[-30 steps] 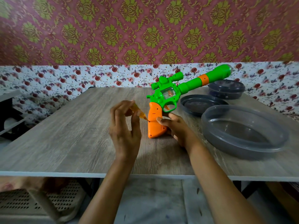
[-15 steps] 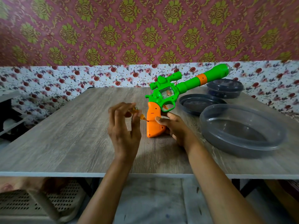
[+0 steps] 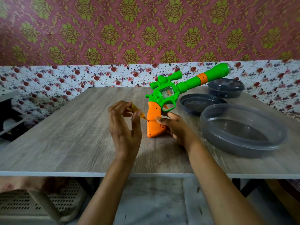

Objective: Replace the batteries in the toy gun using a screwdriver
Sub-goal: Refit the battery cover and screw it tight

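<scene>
- Centre of the frame: the toy gun [image 3: 164, 95] stands on the butt of its orange grip [image 3: 154, 125] on the counter [image 3: 65, 135], with its green barrel slanting toward the upper right.
- The step in hand looks like undoing the screw of the battery cover. The tip of the screwdriver [image 3: 138, 111] sits at a small hole on the left edge of the grip, about halfway up. The cover appears closed, and no batteries are in view.
- The left hand [image 3: 125, 127] pinches the screwdriver's amber handle between thumb and fingertips. Its other fingers are loosely curved and the palm is turned toward the gun.
- The right hand [image 3: 177, 127] clasps the grip from the right side, with the thumb laid across the orange face. Its fingers go behind the grip, out of sight.
- The next move probably calls for turning the handle with steady pressure along the shaft while the right hand braces the gun. The gun stands on a narrow base and could tip or twist.
- A loosened screw would be tiny and would need catching before it rolls off the counter.
- Right of the frame: a large dark dish [image 3: 243, 148] lies near the right hand. A flat lid [image 3: 199, 103] and a closed tub [image 3: 225, 88] sit farther back — none of them touches the gun.
</scene>
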### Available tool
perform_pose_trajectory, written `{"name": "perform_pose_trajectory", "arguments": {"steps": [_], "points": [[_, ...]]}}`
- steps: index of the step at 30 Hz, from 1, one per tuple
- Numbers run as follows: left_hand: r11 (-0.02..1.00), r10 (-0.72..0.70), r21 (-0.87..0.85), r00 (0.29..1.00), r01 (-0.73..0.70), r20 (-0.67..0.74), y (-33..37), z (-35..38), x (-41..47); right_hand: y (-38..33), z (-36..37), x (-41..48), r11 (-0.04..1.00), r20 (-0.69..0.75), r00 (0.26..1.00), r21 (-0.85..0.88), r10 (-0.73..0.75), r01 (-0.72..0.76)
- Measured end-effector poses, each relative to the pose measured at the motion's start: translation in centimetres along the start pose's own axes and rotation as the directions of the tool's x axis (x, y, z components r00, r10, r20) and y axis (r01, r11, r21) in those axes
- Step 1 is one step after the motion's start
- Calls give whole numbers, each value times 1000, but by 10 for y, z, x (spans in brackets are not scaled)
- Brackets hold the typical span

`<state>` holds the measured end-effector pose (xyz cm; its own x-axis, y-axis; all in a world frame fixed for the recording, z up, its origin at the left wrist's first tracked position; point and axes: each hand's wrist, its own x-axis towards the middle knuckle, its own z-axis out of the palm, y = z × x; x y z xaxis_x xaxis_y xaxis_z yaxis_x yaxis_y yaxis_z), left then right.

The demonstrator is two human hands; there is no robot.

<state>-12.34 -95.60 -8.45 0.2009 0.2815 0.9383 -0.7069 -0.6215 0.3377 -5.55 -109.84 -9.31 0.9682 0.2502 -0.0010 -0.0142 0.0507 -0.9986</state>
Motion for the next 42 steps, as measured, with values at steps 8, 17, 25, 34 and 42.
{"name": "perform_pose_trajectory", "arguments": {"steps": [8,17,25,34,42], "points": [[999,33,22,998,-34,47,2,-1,0,1,1,1,1000,-12,1000,-5,-2,2],[999,37,4,999,-37,12,1,-1,0,0,1,1,1000,-11,1000,1,5,-5],[999,36,28,999,-37,32,4,-1,1,-1,1,-1,1000,-9,1000,-22,6,-6],[999,9,35,1000,-8,-25,1,-2,0,-4,0,-3,1000,6,1000,-2,2,-2],[997,26,74,1000,-27,15,0,-1,0,-2,1,-1,1000,-14,1000,-23,6,-6]]}}
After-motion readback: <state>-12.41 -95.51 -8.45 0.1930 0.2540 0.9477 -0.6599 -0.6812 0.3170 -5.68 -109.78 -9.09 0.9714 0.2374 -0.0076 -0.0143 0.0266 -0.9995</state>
